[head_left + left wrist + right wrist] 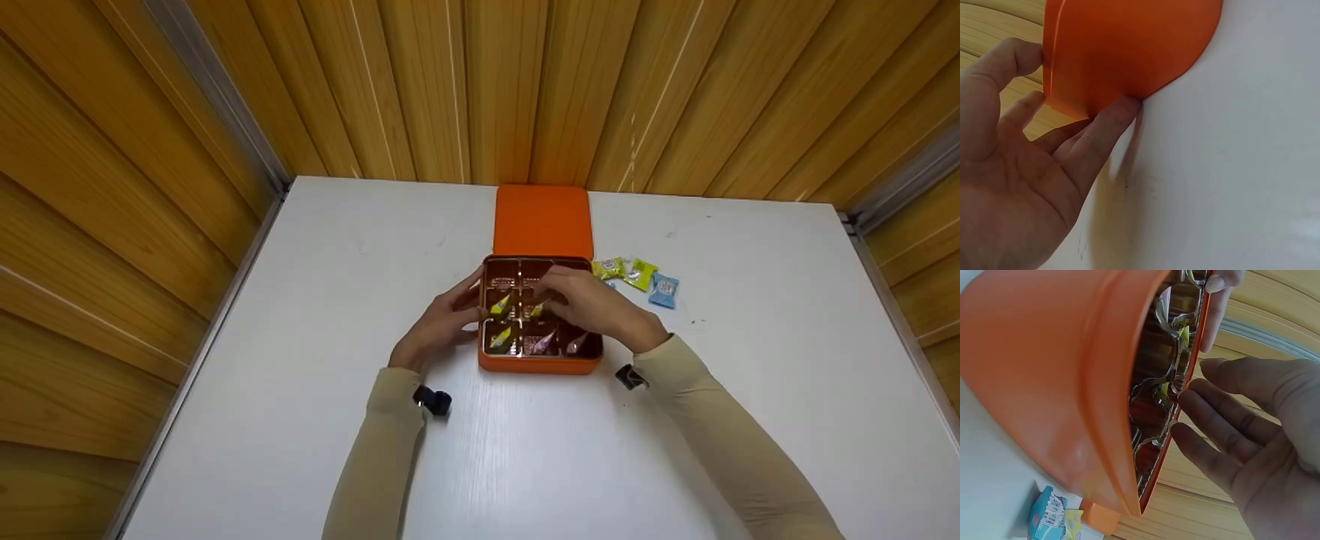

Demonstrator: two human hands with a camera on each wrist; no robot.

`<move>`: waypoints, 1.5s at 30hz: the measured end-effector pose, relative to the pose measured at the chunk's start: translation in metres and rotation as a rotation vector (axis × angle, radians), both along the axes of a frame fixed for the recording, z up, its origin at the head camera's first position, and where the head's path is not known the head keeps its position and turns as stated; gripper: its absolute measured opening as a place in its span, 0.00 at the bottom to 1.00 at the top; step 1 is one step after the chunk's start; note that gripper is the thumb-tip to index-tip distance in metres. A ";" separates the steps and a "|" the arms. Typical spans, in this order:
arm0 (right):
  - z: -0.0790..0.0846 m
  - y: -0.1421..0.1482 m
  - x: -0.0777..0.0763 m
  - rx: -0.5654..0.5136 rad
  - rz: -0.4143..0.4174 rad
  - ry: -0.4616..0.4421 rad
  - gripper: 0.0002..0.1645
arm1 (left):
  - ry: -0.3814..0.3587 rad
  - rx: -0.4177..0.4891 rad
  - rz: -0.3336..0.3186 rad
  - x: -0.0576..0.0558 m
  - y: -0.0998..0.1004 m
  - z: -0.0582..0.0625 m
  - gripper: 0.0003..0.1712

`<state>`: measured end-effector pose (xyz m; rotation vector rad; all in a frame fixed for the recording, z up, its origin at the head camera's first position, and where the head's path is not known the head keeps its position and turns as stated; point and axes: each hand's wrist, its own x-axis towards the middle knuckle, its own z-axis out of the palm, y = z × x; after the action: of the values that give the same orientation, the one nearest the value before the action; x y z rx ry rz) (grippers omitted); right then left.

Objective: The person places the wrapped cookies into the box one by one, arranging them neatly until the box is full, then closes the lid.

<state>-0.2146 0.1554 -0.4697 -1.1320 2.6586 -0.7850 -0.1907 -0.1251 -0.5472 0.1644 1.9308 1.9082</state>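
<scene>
An orange box [540,364] with a brown divided tray [502,274] stands upright on the white table. Yellow wrapped candies [501,339] lie in some compartments, pink ones [545,343] in the front row. My left hand [446,322] grips the box's left side, thumb at the rim; in the left wrist view, fingers [1112,121] press its wall and lower edge. Over the tray is my right hand [585,300], fingertips at the middle compartment beside a yellow candy [1163,390]. In the right wrist view, its thumb and fingers are apart, with nothing visible between them.
An orange lid [544,221] lies behind the box, near the wooden wall [495,90]. To the box's right lie yellow-green candies [640,274] and a blue candy [664,289]. Another blue one is partly hidden beside the right hand.
</scene>
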 end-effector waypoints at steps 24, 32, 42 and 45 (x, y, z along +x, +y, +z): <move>0.002 0.032 0.004 -0.058 -0.211 0.012 0.11 | -0.004 0.032 0.004 -0.001 0.001 0.000 0.47; 0.002 0.043 0.005 -0.091 -0.237 0.039 0.11 | -0.011 0.003 -0.001 -0.002 0.002 0.001 0.46; 0.001 0.059 0.003 -0.085 -0.337 -0.021 0.13 | -0.004 0.009 0.011 0.000 0.002 0.001 0.46; 0.000 0.065 0.003 -0.085 -0.354 -0.031 0.14 | -0.003 0.020 0.010 0.000 0.002 0.001 0.46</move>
<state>-0.2114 0.2204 -0.4696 -0.6615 2.8621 -0.9697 -0.1910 -0.1230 -0.5464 0.1582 1.9143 1.9337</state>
